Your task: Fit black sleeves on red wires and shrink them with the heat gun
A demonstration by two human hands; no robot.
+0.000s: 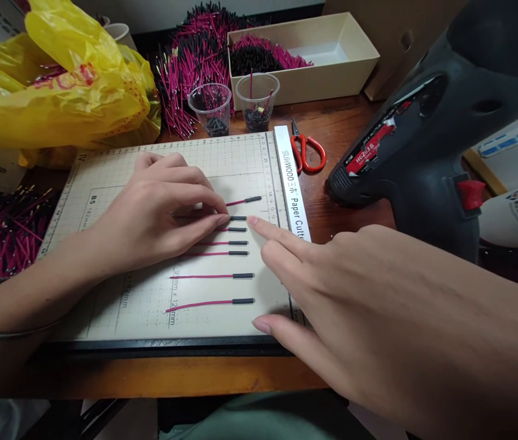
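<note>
Pink wires with black sleeves lie in a column on a cream paper cutter board (222, 165). My left hand (162, 205) pinches one sleeved wire (238, 218) between thumb and index finger, just behind its black end. At the tip of that sleeve rests the stretched index finger of my right hand (332, 287), with its thumb spread apart and nothing held. Nearer to me are more sleeved wires, among them a wire (208, 276) and the lowest wire (208, 302). Beyond my left fingertips a further wire (253, 198) lies slightly tilted, partly covered by the hand.
Two clear plastic cups (257, 91) with small black pieces stand behind the board. Red-handled scissors (307, 153) lie right of it, near a dark heat gun (405, 134). A cream box (309, 85), wire piles (180, 73) and a yellow bag (88, 79) are at the back.
</note>
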